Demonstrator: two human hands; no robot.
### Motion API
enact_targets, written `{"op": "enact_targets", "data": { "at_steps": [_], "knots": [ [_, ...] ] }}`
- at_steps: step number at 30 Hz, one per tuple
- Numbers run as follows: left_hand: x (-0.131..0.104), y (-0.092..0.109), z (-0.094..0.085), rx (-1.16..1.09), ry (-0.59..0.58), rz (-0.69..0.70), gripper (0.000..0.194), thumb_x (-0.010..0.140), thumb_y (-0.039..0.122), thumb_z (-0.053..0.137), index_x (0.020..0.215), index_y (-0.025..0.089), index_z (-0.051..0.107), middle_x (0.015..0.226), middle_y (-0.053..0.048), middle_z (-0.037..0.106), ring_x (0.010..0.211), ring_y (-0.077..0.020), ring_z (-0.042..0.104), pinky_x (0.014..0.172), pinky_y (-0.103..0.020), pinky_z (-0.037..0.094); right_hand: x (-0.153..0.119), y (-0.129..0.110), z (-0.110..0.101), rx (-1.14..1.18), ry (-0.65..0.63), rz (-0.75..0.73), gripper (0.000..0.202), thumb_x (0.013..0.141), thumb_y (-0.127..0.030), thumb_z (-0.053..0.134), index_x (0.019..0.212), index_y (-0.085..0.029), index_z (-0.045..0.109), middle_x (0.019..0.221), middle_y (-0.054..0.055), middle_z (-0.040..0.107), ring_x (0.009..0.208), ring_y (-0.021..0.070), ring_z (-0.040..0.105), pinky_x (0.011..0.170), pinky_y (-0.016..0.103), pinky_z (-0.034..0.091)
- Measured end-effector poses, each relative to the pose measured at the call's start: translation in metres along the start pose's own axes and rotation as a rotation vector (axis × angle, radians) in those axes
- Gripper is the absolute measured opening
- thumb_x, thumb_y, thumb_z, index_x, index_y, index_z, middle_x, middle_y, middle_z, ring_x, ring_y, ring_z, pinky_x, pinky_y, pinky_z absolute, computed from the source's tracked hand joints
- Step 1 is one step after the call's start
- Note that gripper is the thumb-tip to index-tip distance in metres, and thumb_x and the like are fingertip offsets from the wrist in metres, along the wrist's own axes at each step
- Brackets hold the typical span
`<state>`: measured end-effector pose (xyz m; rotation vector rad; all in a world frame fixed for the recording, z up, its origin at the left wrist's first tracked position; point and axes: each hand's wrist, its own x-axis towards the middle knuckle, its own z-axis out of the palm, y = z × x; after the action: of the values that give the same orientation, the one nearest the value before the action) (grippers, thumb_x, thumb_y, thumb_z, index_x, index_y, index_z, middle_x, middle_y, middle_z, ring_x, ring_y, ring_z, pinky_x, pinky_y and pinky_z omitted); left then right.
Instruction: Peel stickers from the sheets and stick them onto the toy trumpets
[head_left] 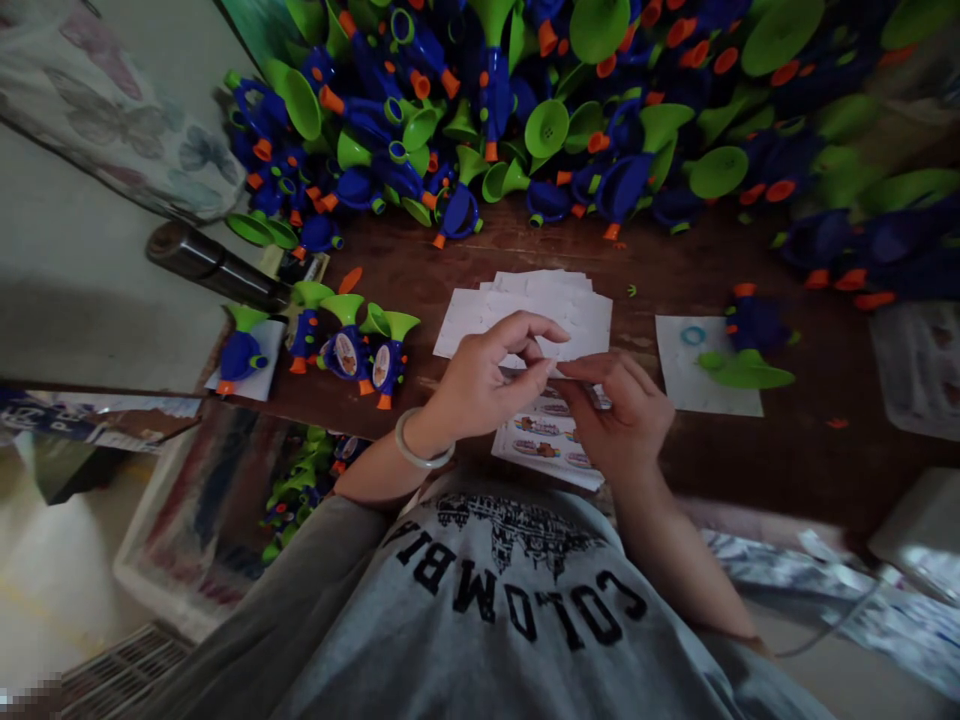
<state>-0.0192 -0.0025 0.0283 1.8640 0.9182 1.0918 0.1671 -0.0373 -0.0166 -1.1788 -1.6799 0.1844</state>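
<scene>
My left hand (484, 380), with a pale bangle (421, 458) at its wrist, is closed in a pinch. My right hand (628, 405) meets it fingertip to fingertip, also pinching. Between them shows the thin edge of what looks like a sticker sheet. Below lie printed sticker sheets (529, 437) with oval cartoon pictures, partly hidden by my right hand. Just beyond my hands is a spread stack of white paper (525, 312). To the left stand several blue and green toy trumpets (345, 345) with orange tips; some carry an oval sticker.
A large heap of toy trumpets (487, 100) fills the table's far side. On the right, another trumpet (754, 335) rests by a white sheet (675, 385) with a teal ring (693, 336). A dark flask (214, 262) lies at left. Below is a box (154, 530) holding more trumpets.
</scene>
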Motion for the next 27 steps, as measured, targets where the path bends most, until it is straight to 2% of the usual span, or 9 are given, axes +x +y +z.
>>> {"op": "enact_targets", "data": {
  "at_steps": [5,9,11,14,17,20,22,24,27],
  "knots": [
    [0.0,0.005,0.0,-0.083,-0.016,-0.074,0.018,0.096,0.018,0.067,0.114,0.02,0.067,0.077,0.005,0.062,0.064,-0.0067,0.058,0.058,-0.018,0.047,-0.01,0.01,0.007,-0.121,0.194,-0.274,0.025,0.094,-0.018,0.076,0.108,-0.039,0.082,0.085,-0.003,0.079,0.07,0.015,0.072,0.062,0.03,0.059],
    [0.003,0.006,-0.002,-0.116,-0.039,-0.089,0.021,0.095,0.015,0.067,0.116,0.021,0.066,0.075,0.006,0.06,0.063,-0.0066,0.056,0.057,-0.018,0.046,-0.015,0.014,0.002,-0.115,0.229,-0.375,0.029,0.089,-0.014,0.083,0.102,-0.04,0.082,0.085,-0.006,0.078,0.072,0.014,0.07,0.059,0.029,0.058],
    [0.007,0.001,-0.005,-0.099,-0.01,-0.063,0.021,0.096,0.017,0.068,0.116,0.021,0.065,0.075,0.007,0.06,0.062,-0.007,0.056,0.058,-0.019,0.045,-0.016,0.008,-0.006,-0.148,0.169,-0.463,0.027,0.084,-0.02,0.089,0.095,-0.044,0.081,0.083,-0.008,0.077,0.075,0.0152,0.07,0.063,0.031,0.061],
    [0.013,-0.01,-0.012,-0.043,0.084,-0.041,0.019,0.098,0.02,0.067,0.116,0.022,0.063,0.075,0.006,0.061,0.064,-0.0082,0.056,0.061,-0.021,0.046,-0.016,-0.008,-0.021,-0.145,-0.035,-0.617,0.026,0.08,-0.03,0.095,0.09,-0.049,0.08,0.092,-0.01,0.078,0.089,0.0177,0.071,0.078,0.036,0.066],
    [0.017,-0.017,-0.015,-0.054,0.086,-0.058,0.02,0.098,0.023,0.069,0.116,0.023,0.062,0.076,0.006,0.062,0.064,-0.0087,0.056,0.061,-0.022,0.045,-0.014,-0.017,-0.027,-0.043,-0.038,-0.392,0.045,0.083,-0.022,0.092,0.116,-0.05,0.078,0.122,-0.003,0.074,0.116,0.024,0.071,0.094,0.043,0.067],
    [0.017,-0.017,-0.011,-0.127,0.063,-0.042,0.02,0.097,0.023,0.07,0.116,0.023,0.061,0.073,0.007,0.06,0.062,-0.0086,0.054,0.06,-0.022,0.044,-0.012,-0.01,-0.02,0.036,-0.052,-0.094,0.081,0.091,-0.013,0.08,0.157,-0.05,0.05,0.145,0.006,0.064,0.131,0.0287,0.068,0.098,0.048,0.069],
    [0.017,-0.016,-0.009,-0.122,0.055,-0.041,0.02,0.097,0.024,0.069,0.115,0.023,0.061,0.072,0.007,0.06,0.061,-0.0085,0.053,0.06,-0.022,0.044,-0.013,-0.002,-0.012,0.107,-0.084,-0.054,0.086,0.094,-0.012,0.076,0.164,-0.047,0.04,0.141,0.008,0.068,0.124,0.0262,0.072,0.088,0.042,0.071],
    [0.018,-0.015,-0.008,-0.06,0.029,-0.057,0.02,0.097,0.025,0.068,0.116,0.022,0.061,0.074,0.007,0.063,0.061,-0.0084,0.053,0.061,-0.023,0.044,-0.015,0.004,-0.006,0.169,-0.083,-0.046,0.077,0.096,-0.012,0.073,0.16,-0.044,0.044,0.133,0.006,0.073,0.107,0.0218,0.077,0.078,0.036,0.071],
    [0.019,-0.015,-0.008,0.015,-0.022,-0.061,0.022,0.096,0.026,0.067,0.117,0.022,0.063,0.078,0.005,0.068,0.065,-0.0093,0.057,0.064,-0.024,0.045,-0.015,0.004,-0.004,0.191,-0.089,-0.043,0.062,0.098,-0.01,0.068,0.152,-0.038,0.054,0.12,0.002,0.081,0.09,0.0168,0.078,0.077,0.033,0.07]
  ]
}}
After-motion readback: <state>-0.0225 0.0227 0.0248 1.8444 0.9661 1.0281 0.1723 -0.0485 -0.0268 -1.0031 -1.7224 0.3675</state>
